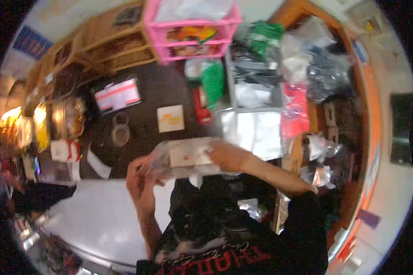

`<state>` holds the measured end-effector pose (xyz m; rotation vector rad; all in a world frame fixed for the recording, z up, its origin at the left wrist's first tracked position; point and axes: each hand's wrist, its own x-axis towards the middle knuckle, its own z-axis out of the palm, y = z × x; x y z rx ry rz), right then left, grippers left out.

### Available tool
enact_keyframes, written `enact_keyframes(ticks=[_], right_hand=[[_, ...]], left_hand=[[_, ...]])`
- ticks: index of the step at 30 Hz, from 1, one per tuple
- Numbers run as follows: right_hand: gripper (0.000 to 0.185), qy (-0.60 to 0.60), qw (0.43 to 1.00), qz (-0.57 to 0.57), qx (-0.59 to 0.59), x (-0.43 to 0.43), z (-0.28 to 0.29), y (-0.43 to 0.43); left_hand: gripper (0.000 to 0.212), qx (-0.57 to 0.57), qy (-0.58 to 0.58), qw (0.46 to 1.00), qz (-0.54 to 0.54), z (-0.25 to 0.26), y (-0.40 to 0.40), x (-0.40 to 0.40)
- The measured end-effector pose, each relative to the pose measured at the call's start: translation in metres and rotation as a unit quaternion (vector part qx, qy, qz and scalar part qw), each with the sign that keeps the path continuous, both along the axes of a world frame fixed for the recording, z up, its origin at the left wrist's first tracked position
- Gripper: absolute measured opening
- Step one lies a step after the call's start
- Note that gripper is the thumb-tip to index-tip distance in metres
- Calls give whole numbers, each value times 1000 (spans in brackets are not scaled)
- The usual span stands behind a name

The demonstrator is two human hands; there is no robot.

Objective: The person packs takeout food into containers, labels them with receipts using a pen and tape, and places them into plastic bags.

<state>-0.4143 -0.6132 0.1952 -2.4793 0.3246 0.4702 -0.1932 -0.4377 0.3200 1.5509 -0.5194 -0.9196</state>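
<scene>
A cream-coloured box (189, 153) with small red print is held in front of my body, with clear plastic (160, 156) around its left part. My left hand (144, 175) grips the plastic at the left end with bent fingers. At the box's right end, my right hand (229, 156) is closed on it; blur hides its fingertips. Just beyond the box, on the dark tabletop (148, 86), lies a small white square packet (170, 118) with yellow print.
A pink plastic rack (192, 43) stands at the back. Grey trays (256, 109) hold bags and white sheets at the right. A screen (117, 94), a round clear container (120, 134) and a white strip (98, 161) are at the left. Green plastic (213, 82) lies behind.
</scene>
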Motion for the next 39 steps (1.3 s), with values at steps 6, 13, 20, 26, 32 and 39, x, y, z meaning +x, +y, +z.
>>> enact_keyframes(ticks=[6,13,20,26,32,39], right_hand=[[37,-194,851,-197,446,-47,72,-103],[31,-73,882,-439,-154,-105,-132,-204],[27,-257,817,-506,-105,-153,-64,-226],[26,-209,774,-594,69,-181,-4,-254],[32,-189,809,-554,56,-231,-7,-290],[25,-186,819,-540,-48,-232,25,-320]], left_hand=[[34,61,88,994,28,-9,-2,-37],[39,100,28,994,18,-12,-11,-56],[43,109,-8,993,55,-15,-14,-65],[34,86,8,995,50,-18,-17,-67],[28,85,-19,995,50,-14,-10,-67],[33,98,-34,991,83,-26,-8,-60]])
